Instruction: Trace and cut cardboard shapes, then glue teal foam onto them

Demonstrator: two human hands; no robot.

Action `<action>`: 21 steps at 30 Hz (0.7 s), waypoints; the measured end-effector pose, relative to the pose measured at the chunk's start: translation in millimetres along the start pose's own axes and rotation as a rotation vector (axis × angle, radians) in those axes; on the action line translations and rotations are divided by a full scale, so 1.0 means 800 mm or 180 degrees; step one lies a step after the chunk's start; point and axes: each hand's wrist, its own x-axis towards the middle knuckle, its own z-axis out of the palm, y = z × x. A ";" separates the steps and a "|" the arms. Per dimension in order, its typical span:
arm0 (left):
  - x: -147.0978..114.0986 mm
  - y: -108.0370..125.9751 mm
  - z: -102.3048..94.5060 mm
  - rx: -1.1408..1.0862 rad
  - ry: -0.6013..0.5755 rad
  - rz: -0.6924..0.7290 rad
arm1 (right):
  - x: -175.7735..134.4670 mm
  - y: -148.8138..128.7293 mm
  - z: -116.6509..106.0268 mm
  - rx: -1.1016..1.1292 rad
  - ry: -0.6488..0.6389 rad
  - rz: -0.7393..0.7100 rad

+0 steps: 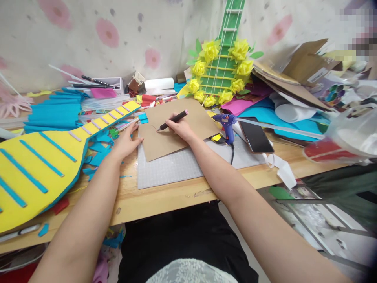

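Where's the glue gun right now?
In the head view, the glue gun is right of centre, between the cardboard and the phone.

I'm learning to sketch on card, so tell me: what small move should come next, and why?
Probably extend the short, faint curve with the right hand: its black marker points down beside that line on the brown board, and the left hand sits at the board's left edge, likely able to steady it.

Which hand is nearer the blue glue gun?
Right. The right hand holds a marker left of the glue gun; the left hand is farther left, by the edge of the cardboard.
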 end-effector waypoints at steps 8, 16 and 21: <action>-0.001 -0.001 0.000 -0.0014 -0.0016 0.0066 | 0.001 0.003 0.002 -0.0016 0.0035 -0.0098; 0.000 0.000 0.001 -0.0031 0.0013 0.0017 | -0.003 -0.001 -0.001 0.0010 -0.0041 -0.0008; 0.001 -0.004 0.002 -0.0056 -0.0032 0.0130 | -0.003 -0.001 0.000 0.0033 0.0002 -0.0037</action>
